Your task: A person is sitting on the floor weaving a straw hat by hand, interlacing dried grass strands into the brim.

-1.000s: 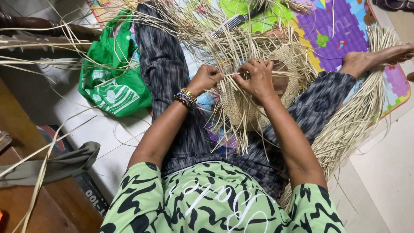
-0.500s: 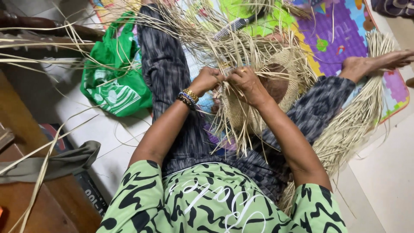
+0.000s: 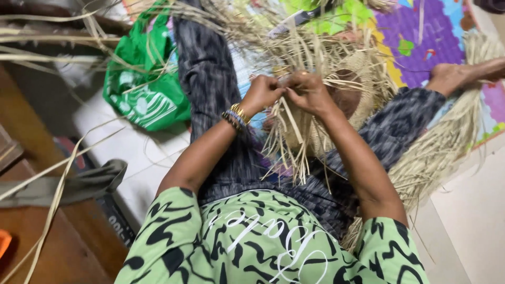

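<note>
left hand (image 3: 261, 93): fingers pinched on straw strips (image 3: 294, 131) | right hand (image 3: 309, 92): same, touching left | one woven hat (image 3: 363, 79) behind fingers | one green bag (image 3: 144, 100) far left

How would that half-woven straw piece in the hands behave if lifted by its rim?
The half-woven straw piece probably feels light: it is thin dry strips. Its woven middle likely keeps shape, while the loose strands hang limp and would flop. The strips look brittle, so they may crease where the left hand and right hand pinch.

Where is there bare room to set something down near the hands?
Pale floor right of the loose straw bundle is free; so is the white strip below the green bag. Around both hands straw crowds everything.
</note>
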